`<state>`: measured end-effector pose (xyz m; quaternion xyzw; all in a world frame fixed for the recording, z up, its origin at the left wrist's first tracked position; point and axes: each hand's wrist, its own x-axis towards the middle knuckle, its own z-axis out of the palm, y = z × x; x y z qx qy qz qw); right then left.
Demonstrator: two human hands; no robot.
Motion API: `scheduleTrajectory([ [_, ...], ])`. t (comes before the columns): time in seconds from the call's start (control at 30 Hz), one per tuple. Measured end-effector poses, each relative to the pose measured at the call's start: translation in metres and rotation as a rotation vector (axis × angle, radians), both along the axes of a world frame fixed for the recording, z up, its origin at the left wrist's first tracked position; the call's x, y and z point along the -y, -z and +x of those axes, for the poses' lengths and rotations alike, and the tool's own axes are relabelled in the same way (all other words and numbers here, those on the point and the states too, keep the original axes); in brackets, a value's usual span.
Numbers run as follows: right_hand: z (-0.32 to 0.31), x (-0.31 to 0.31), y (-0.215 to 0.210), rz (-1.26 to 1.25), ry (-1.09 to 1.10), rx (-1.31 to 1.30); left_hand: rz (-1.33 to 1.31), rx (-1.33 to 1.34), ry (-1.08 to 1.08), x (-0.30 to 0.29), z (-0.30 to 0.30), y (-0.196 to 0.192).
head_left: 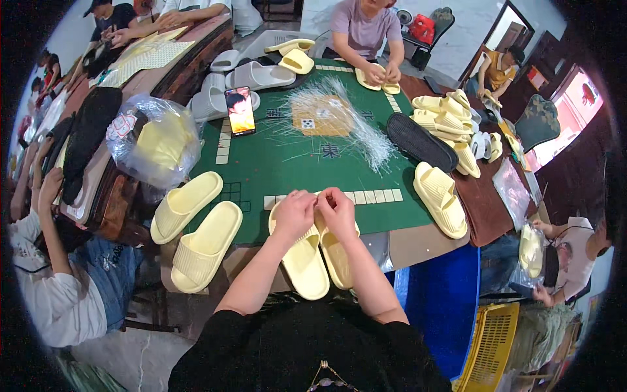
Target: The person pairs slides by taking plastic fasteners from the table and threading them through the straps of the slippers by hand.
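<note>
A pair of pale yellow slippers lies side by side in front of me, toes away, at the table's near edge: the left slipper (pixel 307 269) and the right slipper (pixel 337 260). Over their straps my left hand (pixel 295 214) and my right hand (pixel 336 210) come close together, fingertips pinched. Whatever is between the fingers is too small or hidden to make out. My hands cover part of both straps. Two more yellow slippers (pixel 208 247) (pixel 188 204) lie to the left, and a single yellow slipper (pixel 441 198) to the right.
On the green table mat (pixel 261 176) lie loose clear plastic strands (pixel 366 140), a phone (pixel 240 112) and a black slipper (pixel 422 142). A plastic bag (pixel 153 140) is at left, piled slippers (pixel 450 117) at right. Below are a blue bin (pixel 437 294) and yellow crate (pixel 488 346). Co-workers sit around.
</note>
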<state>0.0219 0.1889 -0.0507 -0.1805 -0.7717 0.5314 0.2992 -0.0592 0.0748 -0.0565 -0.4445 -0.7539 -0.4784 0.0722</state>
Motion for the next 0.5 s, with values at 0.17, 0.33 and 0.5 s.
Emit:
scheduleTrajectory([
  [0.17,0.002,-0.005,-0.001,-0.058,0.096,-0.032,0.019,0.184,-0.012,0.007,-0.001,-0.011],
  [0.33,0.005,-0.013,-0.001,-0.307,0.067,-0.090,-0.065,-0.028,-0.034,0.024,0.020,-0.022],
  [0.5,0.012,-0.021,-0.010,-0.527,-0.042,-0.133,-0.422,-0.152,-0.063,0.030,0.059,-0.018],
])
